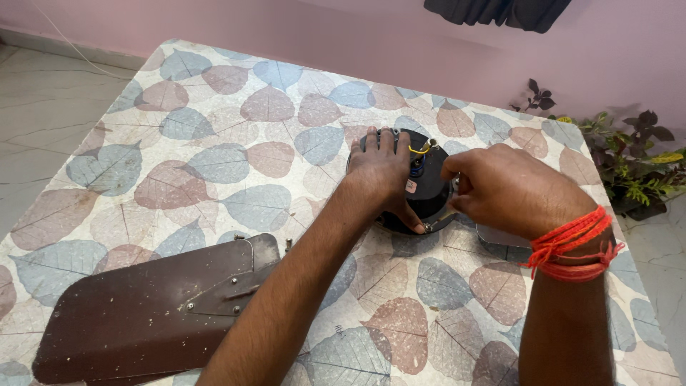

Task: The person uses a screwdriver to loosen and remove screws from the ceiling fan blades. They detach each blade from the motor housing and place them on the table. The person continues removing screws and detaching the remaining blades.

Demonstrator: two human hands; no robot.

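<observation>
pressing the fan motor [421,187] flat under the spread left hand [382,171], with the right hand [500,187] pinched tight at its rim, risks snagging the yellow wire [416,151].

Table [214,164] fills the view; wall behind its far edge, floor to its left. Fan motor housing [421,187] sits on the table, right of centre, toward the far side. Left hand [382,171] lies on top of the housing's left part, thumb reaching down to its near rim. Right hand [504,187] is at the housing's right edge, touching it. Wires [420,149] stick up from the housing between the two hands. Fan blade [153,314] lies flat on the table at near left, well apart from the housing, left of the left forearm. Loose screws [288,243] rest just beside the blade's bracket end. Potted plants [636,161] stand beyond the table's right corner, against the wall.
</observation>
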